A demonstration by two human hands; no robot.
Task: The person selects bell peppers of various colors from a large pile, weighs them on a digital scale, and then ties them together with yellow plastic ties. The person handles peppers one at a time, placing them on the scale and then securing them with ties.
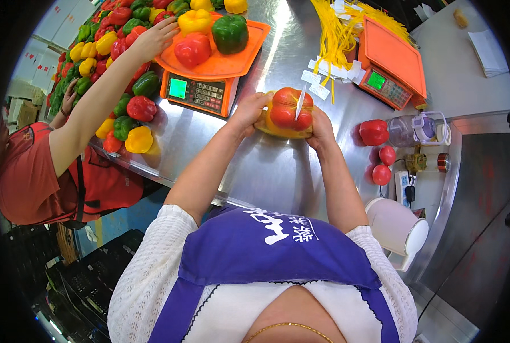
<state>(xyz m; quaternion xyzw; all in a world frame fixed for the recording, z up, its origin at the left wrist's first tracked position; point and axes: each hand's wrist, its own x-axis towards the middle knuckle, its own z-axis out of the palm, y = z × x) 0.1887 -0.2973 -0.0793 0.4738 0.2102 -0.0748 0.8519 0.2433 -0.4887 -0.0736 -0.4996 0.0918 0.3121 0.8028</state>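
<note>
Between my hands, above the steel table, is a yellow mesh net bag [284, 133] around bell peppers, with a red bell pepper [290, 108] on top. A thin white tag [300, 101] stands up from the mesh. My left hand [251, 112] grips the bag's left side, and my right hand [321, 128] grips its right side; the fingertips under it are hidden. Left of the bag, an orange weighing scale [199, 90] carries a red, a yellow and a green bell pepper [230, 34] on its tray. A co-worker's hand [157, 39] touches the tray's left side near the yellow pepper.
Heaped bell peppers [105, 43] cover the table's left side. Yellow mesh nets [334, 38] with white tags lie beyond my hands, beside a second orange scale [392, 60]. To the right are a red pepper [373, 132], two tomatoes, a clear bottle [402, 130] and a white jug [394, 223].
</note>
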